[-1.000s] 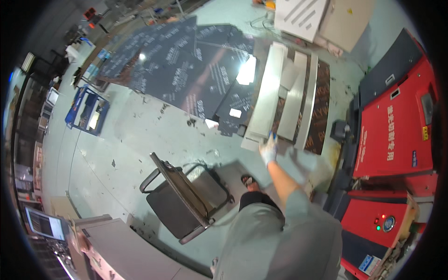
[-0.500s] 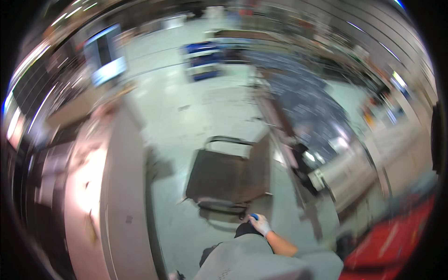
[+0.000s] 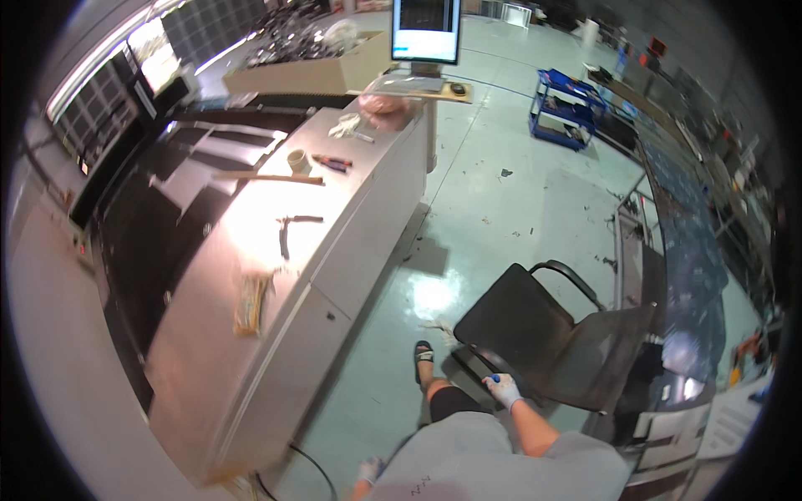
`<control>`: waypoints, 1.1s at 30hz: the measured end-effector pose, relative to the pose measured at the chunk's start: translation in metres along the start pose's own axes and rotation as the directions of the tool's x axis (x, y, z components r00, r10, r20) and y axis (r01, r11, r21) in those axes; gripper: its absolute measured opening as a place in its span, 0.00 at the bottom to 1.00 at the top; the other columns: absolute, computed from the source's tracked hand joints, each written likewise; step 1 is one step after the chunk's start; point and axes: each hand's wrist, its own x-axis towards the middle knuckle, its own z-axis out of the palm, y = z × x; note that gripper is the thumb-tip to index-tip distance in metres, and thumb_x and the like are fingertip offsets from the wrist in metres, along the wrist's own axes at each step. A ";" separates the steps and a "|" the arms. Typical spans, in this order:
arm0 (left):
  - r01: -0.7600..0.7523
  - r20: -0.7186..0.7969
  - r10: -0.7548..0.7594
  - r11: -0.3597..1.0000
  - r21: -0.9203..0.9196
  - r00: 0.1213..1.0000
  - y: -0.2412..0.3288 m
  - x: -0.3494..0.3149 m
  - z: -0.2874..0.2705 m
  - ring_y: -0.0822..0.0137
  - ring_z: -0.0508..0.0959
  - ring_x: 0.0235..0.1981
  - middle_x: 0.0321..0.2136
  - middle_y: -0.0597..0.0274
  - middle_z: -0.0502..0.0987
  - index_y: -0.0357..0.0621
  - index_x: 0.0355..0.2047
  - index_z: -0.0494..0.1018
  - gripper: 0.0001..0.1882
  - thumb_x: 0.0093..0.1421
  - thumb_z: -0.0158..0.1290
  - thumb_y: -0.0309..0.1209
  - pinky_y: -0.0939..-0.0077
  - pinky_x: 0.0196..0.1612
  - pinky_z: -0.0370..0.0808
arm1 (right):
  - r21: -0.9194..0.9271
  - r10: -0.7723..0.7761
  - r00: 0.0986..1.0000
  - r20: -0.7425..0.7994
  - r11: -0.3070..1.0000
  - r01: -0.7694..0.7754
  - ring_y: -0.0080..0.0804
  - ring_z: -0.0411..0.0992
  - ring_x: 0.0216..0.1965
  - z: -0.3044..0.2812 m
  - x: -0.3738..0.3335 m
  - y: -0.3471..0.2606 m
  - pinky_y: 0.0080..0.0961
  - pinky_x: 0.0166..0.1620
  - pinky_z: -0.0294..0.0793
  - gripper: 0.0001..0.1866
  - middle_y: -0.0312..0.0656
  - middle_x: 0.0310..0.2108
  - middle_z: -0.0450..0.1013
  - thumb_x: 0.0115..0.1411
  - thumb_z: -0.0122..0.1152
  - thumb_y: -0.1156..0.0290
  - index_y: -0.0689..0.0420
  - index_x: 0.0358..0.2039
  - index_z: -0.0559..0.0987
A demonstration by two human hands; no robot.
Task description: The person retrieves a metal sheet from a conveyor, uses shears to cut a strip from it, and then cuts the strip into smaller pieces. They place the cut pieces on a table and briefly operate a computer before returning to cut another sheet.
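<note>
My right hand, in a white glove, is in front of my body beside the seat of a black armchair. Its fingers are curled round a small blue thing whose kind I cannot make out. Low in the view, my left hand hangs by my left side, also in a light glove. A bluish patch shows at it, but its fingers are too blurred and small to read. To the left stands a long pale counter with pliers, a dark-handled hand tool, a wooden strip and a yellowish packet.
A monitor stands at the counter's far end. Beyond the aisle is a blue tiered cart. A long dark-topped table runs along the right, behind the chair. A black cable lies by the counter's near end.
My view has swung left, so the counter, monitor and chair appear farther right. The picture is sharper. My right hand keeps hold of the blue thing, and my left hand shows more at the lower edge.
</note>
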 end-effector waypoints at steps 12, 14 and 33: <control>-0.222 0.236 0.137 0.896 0.385 0.962 0.375 0.126 0.030 0.58 0.82 0.36 0.37 0.50 0.82 0.43 0.46 0.78 0.15 0.72 0.52 0.41 0.64 0.39 0.80 | 0.091 -0.109 0.993 -0.044 0.989 0.112 0.54 0.79 0.44 0.018 0.176 -0.196 0.46 0.47 0.77 0.22 0.54 0.41 0.81 0.62 0.57 0.50 0.56 0.40 0.83; -0.261 0.271 0.150 0.859 0.441 0.951 0.422 0.150 0.048 0.57 0.82 0.37 0.39 0.50 0.82 0.44 0.47 0.79 0.16 0.72 0.52 0.42 0.64 0.41 0.80 | 0.203 -0.057 0.997 0.053 0.978 0.045 0.51 0.79 0.46 -0.005 0.191 -0.231 0.44 0.50 0.77 0.20 0.52 0.42 0.81 0.63 0.57 0.51 0.56 0.41 0.83; -0.697 0.866 0.043 0.614 0.371 0.499 0.643 0.155 0.170 0.63 0.81 0.44 0.46 0.53 0.82 0.41 0.55 0.74 0.17 0.72 0.52 0.38 0.71 0.49 0.79 | 0.509 0.426 0.713 -0.557 0.853 -0.112 0.54 0.78 0.47 0.000 0.226 -0.252 0.45 0.51 0.76 0.20 0.55 0.42 0.80 0.63 0.59 0.52 0.56 0.40 0.83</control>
